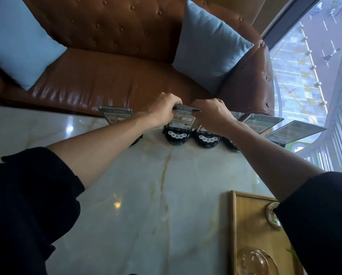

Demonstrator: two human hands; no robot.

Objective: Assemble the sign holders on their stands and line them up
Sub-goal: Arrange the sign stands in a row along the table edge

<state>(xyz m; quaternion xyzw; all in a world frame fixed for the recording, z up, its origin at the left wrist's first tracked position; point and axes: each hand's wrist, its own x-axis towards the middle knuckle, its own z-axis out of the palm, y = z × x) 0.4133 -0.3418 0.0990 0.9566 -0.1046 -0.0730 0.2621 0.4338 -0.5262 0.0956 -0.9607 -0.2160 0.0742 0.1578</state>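
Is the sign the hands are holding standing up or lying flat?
Standing up. The sign holder sits upright on its round black stand, with the left hand and right hand gripping its top edge.

Brown tufted leather sofa [114,76] with two pale blue cushions [17,42], behind a glossy marble desk [150,195]; daylit floor-length window [309,62] at right.
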